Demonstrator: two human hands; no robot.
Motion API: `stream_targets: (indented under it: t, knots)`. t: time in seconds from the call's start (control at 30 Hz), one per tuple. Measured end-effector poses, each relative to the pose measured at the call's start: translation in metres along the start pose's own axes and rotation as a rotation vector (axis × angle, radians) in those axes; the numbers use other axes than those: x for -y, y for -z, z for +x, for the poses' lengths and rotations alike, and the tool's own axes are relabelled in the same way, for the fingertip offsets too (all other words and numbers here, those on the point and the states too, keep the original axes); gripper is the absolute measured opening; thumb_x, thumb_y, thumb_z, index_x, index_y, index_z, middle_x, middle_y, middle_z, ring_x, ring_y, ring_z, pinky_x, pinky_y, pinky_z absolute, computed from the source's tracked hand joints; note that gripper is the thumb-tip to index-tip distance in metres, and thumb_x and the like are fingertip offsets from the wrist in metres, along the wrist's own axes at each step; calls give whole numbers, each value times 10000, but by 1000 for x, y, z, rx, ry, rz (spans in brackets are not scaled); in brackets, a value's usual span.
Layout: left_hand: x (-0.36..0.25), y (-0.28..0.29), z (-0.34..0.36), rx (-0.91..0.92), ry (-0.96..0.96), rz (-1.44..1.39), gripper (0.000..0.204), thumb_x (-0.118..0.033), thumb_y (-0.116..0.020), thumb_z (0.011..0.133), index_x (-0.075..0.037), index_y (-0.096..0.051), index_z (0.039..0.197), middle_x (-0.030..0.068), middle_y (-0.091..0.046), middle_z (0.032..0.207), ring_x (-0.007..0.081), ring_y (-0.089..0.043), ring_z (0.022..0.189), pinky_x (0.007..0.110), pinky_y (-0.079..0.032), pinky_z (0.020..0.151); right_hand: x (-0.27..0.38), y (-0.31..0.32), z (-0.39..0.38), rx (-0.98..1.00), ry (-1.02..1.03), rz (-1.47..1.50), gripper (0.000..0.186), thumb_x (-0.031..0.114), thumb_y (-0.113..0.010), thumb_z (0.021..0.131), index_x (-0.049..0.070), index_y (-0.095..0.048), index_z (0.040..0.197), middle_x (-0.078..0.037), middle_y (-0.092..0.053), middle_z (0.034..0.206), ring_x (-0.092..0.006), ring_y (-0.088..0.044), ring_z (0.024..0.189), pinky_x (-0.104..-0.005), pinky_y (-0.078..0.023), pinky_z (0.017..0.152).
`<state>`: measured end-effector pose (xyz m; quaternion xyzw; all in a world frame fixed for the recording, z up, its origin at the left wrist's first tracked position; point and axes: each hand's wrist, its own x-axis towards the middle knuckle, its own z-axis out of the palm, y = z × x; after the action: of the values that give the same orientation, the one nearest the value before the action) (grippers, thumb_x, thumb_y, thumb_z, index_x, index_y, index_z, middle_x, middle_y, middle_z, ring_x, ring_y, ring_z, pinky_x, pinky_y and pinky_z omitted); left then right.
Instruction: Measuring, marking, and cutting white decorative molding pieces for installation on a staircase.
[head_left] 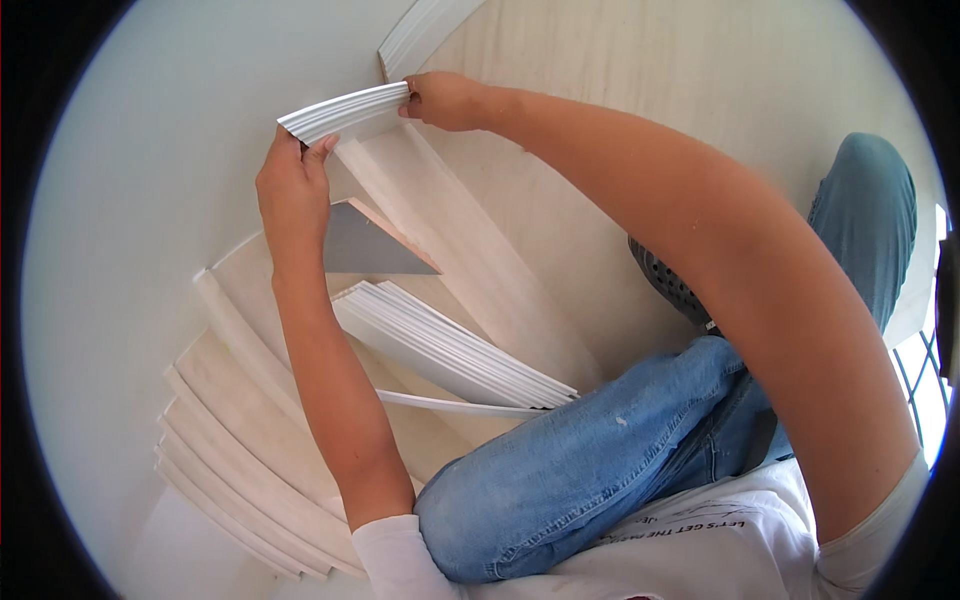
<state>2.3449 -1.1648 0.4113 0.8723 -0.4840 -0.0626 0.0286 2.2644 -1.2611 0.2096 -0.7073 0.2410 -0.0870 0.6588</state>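
While the short white ribbed strip (348, 111) hangs near the smooth pale wall (160, 170), I see the left hand (292, 185) with fingers pinching one end, the right hand (448, 102) gripping the other. Open room spreads over pale wood-grained floor (560, 260); stacked white ribbed strips (450, 340) lie below.

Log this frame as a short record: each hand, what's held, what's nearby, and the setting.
Left hand: grips the strip's left end
Right hand: grips its right end
Held: short white grooved strip
Nearby: stack of white strips right of the left forearm; gray triangular piece just beyond the stack
Setting: pale steps beside a light wall
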Motion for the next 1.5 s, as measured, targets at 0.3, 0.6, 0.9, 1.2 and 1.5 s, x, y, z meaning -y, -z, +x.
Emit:
stream_targets:
  t: [0.3,0.6,0.9,1.2,1.5]
  knots:
    - [11,-2,-3,-23,-78,6,159,-117,-622,980,-17,-626,1104,167,-698,937,336,-654,825,391,-512,763,0,6,-3,56,52,7,327,289,-625,996,36,-672,1198,-147,-696,961,-305,-644,922,-417,-475,843]
    - [14,-4,-11,-62,-104,35,173,-132,-640,974,-15,-618,1100,166,-679,889,328,-618,756,392,-500,731,-4,-3,-10,48,106,-10,309,273,-592,1016,38,-674,1197,-158,-698,998,-317,-644,961,-432,-479,868]
    - [10,5,3,9,15,102,197,-148,-663,967,-17,-626,1110,150,-654,798,278,-538,659,373,-469,660,20,6,2,134,2,-156,340,284,-601,1006,-9,-634,1176,-204,-689,1067,-387,-648,1031,-472,-489,888]
    - [12,-4,13,5,-20,34,225,-138,-670,955,-24,-632,1145,146,-685,824,264,-566,650,352,-487,683,3,-15,-6,80,-49,-102,431,179,-563,984,-120,-462,1278,-316,-638,1171,-444,-613,1134,-485,-493,961]
    - [8,7,14,-9,32,95,179,-124,-653,961,-10,-628,1096,143,-682,822,280,-575,669,370,-491,693,17,-11,-3,111,-36,-37,508,176,-613,952,-109,-421,1326,-314,-633,1198,-443,-612,1148,-478,-491,971]
